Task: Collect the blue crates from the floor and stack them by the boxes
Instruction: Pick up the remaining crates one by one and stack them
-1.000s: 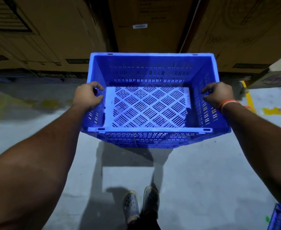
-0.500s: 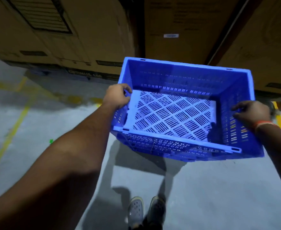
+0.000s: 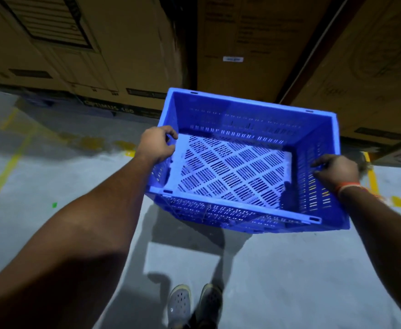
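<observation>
From the head view, the only one I have, the blue crate [image 3: 246, 162] now sits toward two o'clock of centre and is skewed, its near right corner dipped, where a second ago it hung square in front of me; I read that as a turn to the left along the cardboard boxes [image 3: 254, 43] at twelve o'clock. My left hand [image 3: 157, 144] curls its fingers over the crate's left rim, and my right hand [image 3: 334, 170] grips the right wall, fingers hooked inside. The crate is empty, carried clear above the floor [image 3: 277, 281], near the boxes but not set down. My shoes [image 3: 192, 305] show at six o'clock. No stack is in sight yet, so I judge the placing is still ahead.
</observation>
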A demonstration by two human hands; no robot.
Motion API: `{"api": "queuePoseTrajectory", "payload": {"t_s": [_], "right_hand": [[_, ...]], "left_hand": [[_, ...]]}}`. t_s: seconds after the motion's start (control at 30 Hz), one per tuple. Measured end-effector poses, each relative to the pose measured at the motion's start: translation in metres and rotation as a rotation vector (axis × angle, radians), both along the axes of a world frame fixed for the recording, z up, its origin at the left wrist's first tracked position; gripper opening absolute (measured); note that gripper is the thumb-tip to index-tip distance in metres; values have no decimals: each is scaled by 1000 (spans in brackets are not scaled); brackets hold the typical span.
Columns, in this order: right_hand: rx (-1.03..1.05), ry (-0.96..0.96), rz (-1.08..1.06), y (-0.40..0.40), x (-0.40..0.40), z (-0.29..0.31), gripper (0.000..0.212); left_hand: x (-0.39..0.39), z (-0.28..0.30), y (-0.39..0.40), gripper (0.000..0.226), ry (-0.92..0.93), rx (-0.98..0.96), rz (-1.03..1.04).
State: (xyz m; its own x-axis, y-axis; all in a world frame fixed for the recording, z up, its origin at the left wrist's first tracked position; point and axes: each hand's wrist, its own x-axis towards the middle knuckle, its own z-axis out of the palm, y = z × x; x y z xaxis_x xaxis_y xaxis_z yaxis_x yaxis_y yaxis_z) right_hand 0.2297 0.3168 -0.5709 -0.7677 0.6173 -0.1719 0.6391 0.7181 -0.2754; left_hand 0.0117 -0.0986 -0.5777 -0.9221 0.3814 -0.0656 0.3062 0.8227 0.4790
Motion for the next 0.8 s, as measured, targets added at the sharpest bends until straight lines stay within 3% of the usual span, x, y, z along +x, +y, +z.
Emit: {"api": "queuePoseTrajectory", "payload": {"t_s": [0.8], "right_hand": [[-51,11,-67,7,-11,-3,17]], "left_hand": [[-5,5,8,17,-16,-86,37]]}}
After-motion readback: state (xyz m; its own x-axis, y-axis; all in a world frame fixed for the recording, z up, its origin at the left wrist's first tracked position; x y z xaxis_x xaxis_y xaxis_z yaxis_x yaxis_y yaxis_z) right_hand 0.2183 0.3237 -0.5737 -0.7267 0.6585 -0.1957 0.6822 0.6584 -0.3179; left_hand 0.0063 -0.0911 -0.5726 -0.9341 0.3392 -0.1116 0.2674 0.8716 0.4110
